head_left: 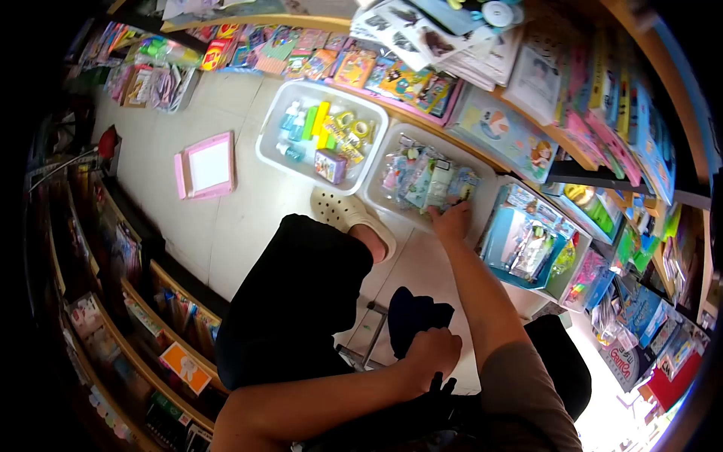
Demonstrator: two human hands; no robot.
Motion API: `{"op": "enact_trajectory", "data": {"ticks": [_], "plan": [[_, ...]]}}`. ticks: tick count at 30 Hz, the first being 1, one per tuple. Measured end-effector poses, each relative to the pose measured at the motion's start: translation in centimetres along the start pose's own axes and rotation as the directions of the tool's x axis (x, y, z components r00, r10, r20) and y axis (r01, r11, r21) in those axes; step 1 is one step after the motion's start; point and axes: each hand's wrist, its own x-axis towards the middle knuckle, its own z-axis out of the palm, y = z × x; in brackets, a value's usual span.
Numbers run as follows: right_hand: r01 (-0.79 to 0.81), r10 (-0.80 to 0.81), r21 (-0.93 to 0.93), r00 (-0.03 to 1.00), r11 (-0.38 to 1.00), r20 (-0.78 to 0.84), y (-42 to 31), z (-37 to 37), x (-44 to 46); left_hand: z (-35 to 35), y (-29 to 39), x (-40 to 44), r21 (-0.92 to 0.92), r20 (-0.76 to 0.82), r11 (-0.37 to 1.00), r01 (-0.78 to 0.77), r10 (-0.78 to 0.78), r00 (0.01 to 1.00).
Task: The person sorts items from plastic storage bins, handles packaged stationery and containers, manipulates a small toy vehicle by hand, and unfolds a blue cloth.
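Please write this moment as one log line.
right hand: in bin, at packets | left hand: curled near dark blue item | grip: unclear

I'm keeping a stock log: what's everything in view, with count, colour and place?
Rectangular plastic bin: one, translucent white, centre floor
Small bottles: at least three, pale blue, in that bin
Tape rolls: two, yellow, same bin
Printed box: one, purple, same bin
Slim blocks: several, yellow and green, same bin
Second plastic bin: one, translucent, right of the first
Plastic packets: several, mixed colours, in the second bin
Open box: one, light blue, further right
Frame-shaped tray: one, pink, left floor
Rabbit card: one, orange, left shelving
Wooden shelves: several, brown, around the edges
Perforated clog: one, cream, on a foot
Left hand: one, bare, near the lap
Right hand: one, bare, at the packets
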Motion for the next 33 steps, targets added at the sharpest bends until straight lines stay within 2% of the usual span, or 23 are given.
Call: {"op": "enact_trajectory", "data": {"ticks": [2,3,6,8,11,12,14,16,18,20,23,26,33], "plan": [[0.008,-0.01,-0.09,1.0,0.996,-0.024,1.5,-1.8,-0.1,-0.3,1.6,-0.2,-0.081,0.039,0.997,0.003,0.001,0.999],[0.071,-0.072,-0.035,0.996,0.997,-0.045,-1.8,2.1,1.4,-0.7,-2.1,-0.2,0.011,0.01,1.0,0.022,-0.022,1.0],[0.137,-0.143,-0.055,0.983,0.989,-0.115,2.1,3.6,3.1,-0.5,-1.5,-0.6,0.073,-0.021,0.996,-0.049,0.051,0.998],[0.218,-0.216,0.004,0.967,0.976,-0.132,2.8,4.2,3.0,0.0,-1.7,-1.0,0.109,-0.051,0.993,-0.043,0.049,0.997],[0.127,-0.093,0.13,0.966,0.983,-0.241,2.6,2.1,2.0,-0.1,-1.4,-1.0,0.056,-0.09,0.997,-0.055,0.06,0.994],[0.147,-0.101,0.185,0.966,0.972,-0.237,2.9,1.8,2.2,-0.2,-1.3,-1.0,0.042,-0.095,0.996,-0.078,0.081,0.992],[0.18,-0.115,0.299,0.968,0.937,-0.224,3.4,1.3,2.3,-0.4,-1.3,-1.2,0.017,-0.098,0.993,-0.119,0.12,0.988],[0.088,-0.023,0.521,0.991,0.849,-0.13,4.5,2.6,3.3,-0.6,-1.2,-1.4,0.018,-0.079,0.991,-0.132,0.133,0.988],[-0.077,0.088,0.698,0.996,0.712,0.019,5.0,2.5,3.5,-0.6,-1.1,-1.5,0.018,-0.065,0.99,-0.14,0.141,0.988],[-0.303,0.204,0.8,0.952,0.517,0.229,1.5,-1.5,-0.1,-0.3,-1.0,-1.4,0.02,-0.054,0.99,-0.142,0.143,0.988],[-0.316,0.209,0.831,0.947,0.458,0.244,1.6,-1.9,-0.3,-0.1,-0.9,-1.4,0.002,-0.08,0.992,-0.126,0.126,0.989],[-0.239,0.193,0.821,0.968,0.518,0.16,2.5,-0.8,0.4,0.0,-0.9,-1.0,-0.039,-0.023,0.992,-0.124,0.123,0.992],[-0.229,0.14,0.91,0.971,0.346,0.191,1.3,-2.7,-0.6,0.4,-0.7,-1.6,-0.048,-0.157,0.992,-0.113,0.104,0.982]]}}
